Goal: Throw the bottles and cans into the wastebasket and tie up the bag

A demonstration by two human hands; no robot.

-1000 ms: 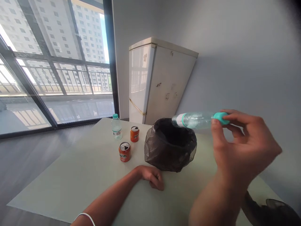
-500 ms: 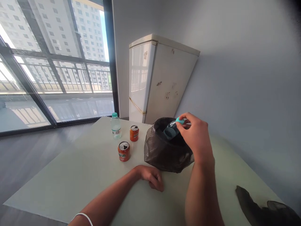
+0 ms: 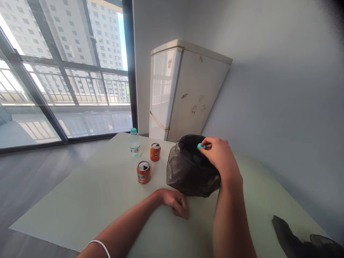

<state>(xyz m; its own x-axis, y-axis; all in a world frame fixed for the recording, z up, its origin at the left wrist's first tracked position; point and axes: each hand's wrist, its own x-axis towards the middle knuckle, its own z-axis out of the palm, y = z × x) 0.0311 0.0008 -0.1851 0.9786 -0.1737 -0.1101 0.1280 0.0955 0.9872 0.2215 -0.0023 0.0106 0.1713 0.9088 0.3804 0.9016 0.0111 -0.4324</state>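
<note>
Clear plastic bottle with turquoise cap (image 3: 200, 146): body inside round bin (image 3: 179, 147) with dark translucent plastic liner (image 3: 185, 175), cap pinched by right hand (image 3: 217, 152). Left hand (image 3: 176, 203) curled on pale tabletop (image 3: 107, 200), no object visible. Risk: sideways drag could snag liner, tipping unbraced bin.

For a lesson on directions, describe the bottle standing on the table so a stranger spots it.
From the white refrigerator, drop to the pale table in front of it. Left of the dark-bagged bin, behind the nearer of two orange drink cans, stands the plastic bottle. Clear-sided and teal-capped, unlike the open cans, it is upright and unheld.
</note>
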